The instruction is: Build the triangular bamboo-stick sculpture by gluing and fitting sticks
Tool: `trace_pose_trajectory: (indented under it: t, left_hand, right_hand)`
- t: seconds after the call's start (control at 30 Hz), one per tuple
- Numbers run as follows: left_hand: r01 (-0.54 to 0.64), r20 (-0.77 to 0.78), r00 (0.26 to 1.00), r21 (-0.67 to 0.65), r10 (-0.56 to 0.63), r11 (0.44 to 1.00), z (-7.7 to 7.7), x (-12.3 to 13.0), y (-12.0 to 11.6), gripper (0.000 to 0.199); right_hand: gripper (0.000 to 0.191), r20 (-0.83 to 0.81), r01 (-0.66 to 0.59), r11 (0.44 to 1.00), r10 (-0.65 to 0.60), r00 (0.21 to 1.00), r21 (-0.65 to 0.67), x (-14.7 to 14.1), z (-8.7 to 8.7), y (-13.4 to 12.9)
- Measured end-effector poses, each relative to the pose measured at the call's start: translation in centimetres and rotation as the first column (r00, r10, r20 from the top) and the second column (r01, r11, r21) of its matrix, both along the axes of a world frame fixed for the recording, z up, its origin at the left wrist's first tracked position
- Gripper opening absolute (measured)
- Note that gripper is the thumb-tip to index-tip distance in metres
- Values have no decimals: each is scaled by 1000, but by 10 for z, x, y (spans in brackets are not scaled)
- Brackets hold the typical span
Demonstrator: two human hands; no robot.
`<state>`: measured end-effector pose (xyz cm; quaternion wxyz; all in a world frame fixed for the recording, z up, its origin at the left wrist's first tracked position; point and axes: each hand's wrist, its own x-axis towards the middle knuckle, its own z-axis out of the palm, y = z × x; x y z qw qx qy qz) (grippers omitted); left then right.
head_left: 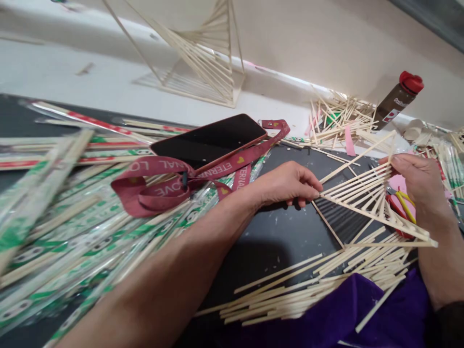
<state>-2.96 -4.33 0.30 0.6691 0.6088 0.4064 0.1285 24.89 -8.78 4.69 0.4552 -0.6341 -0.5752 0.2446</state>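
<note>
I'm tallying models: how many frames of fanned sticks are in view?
2. The held frame is between the left hand and right hand; the other frame stands on the white surface beyond the phone. More may be hidden.

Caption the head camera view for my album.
Two bare hands steady a fanned wooden stick frame above loose sticks.

The small frame [362, 210] is built of thin, pale wooden sticks joined at their ends — open and angular, with a slanting row of sticks fanned across it like a twisted surface. It is held up at a tilt over the dark tabletop [297, 234].
</note>
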Motion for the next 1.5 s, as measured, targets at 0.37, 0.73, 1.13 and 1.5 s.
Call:
trace_pose_trajectory:
  t: [0.37,0.73,1.13,1.5]
  left_hand:
    - [27,36,999,13,-27,1000,-3,2,0,11]
    - [33,6,999,16,-33,999,-5,4,1,8]
    - [27,-72,997,21,-25,999,-3,4,1,14]
    - [18,-119,993,-11,-19,1000,4,6,1,14]
  right_hand:
    - [11,-28,3,1000,-4,1000,-28,5,-1,0]
    - [13,-30,0,999,-1,1000,-41,2,0,-1]
    - [12,0,-51,999,51,999,-13,-1,1,2]
    - [20,-68,-145,988,141,988,-56,3,-6,9]
